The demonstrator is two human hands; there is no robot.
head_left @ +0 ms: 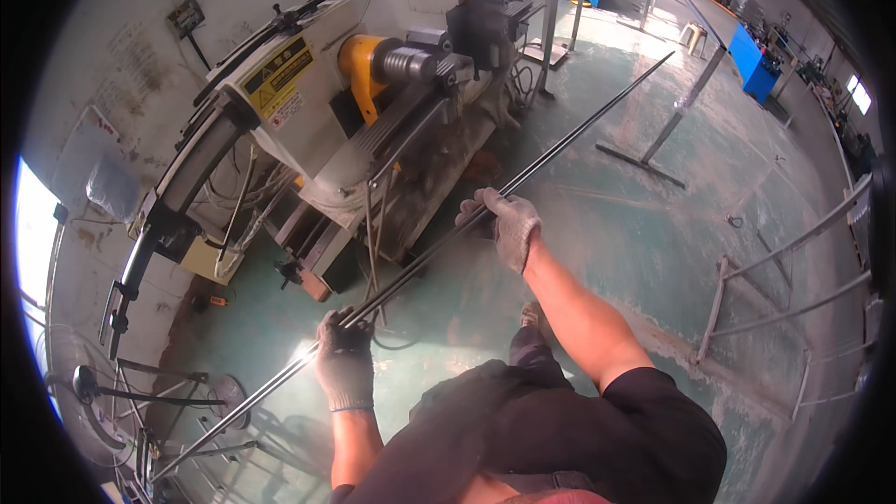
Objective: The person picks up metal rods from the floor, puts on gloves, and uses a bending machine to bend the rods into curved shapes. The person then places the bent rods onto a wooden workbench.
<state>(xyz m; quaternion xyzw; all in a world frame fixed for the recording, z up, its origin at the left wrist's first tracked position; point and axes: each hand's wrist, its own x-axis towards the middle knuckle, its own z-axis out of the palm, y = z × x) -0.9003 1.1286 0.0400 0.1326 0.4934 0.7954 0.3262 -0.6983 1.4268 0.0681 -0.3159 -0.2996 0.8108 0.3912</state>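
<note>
Head view shows the gloved left hand (pixel 343 359) with its fingers wrapped around long thin metal rods (pixel 420 261), which slant from low on the left to high on the right. Beside the rods sits a big pale machine (pixel 308 131) with a yellow part (pixel 358 58), on a green floor (pixel 467 303). Next, the gloved right hand (pixel 509 224) holds the same rods farther up, and past it is a metal stand (pixel 686 103).
</note>
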